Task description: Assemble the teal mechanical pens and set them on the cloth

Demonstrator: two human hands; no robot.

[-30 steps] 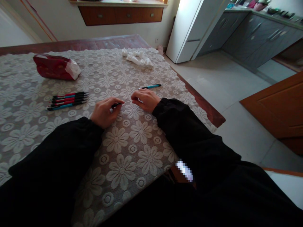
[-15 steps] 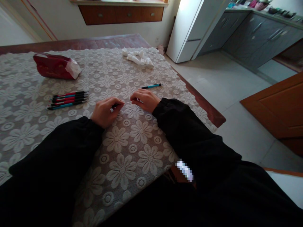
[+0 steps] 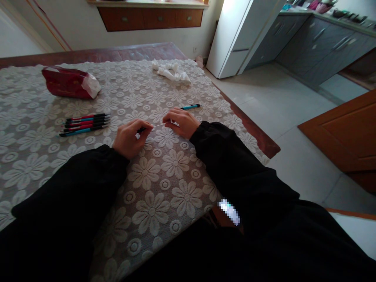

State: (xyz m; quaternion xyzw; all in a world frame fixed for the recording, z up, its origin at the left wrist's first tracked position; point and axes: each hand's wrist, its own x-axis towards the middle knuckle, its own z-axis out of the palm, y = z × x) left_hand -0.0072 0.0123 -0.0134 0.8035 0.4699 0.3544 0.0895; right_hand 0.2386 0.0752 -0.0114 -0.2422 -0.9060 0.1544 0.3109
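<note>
Between thumb and fingers, my left hand [image 3: 131, 139] pinches a short dark piece [image 3: 141, 130] that looks like part of a pen, mostly hidden by the fingers. From its fingertips a thin pale rod [image 3: 159, 125], like a pen refill, stretches across to my right hand [image 3: 182, 123]. The right fingertips are closed on the other end of that rod. Just beyond the right hand lies a blue and black pen [image 3: 191, 106], partly covered by the fingers. Left of my left hand, several red, blue and black pens [image 3: 85, 124] lie side by side.
A flower-patterned lace cloth [image 3: 176, 162] covers the table. Toward the back left stands a dark red pouch [image 3: 66, 83]; crumpled white tissue or plastic [image 3: 173, 73] lies at the far side. The table's wooden edge [image 3: 268, 148] runs along the right.
My hands have drifted slightly apart, and a longer stretch of the thin rod shows between them. The right hand now covers more of the pen behind it.
</note>
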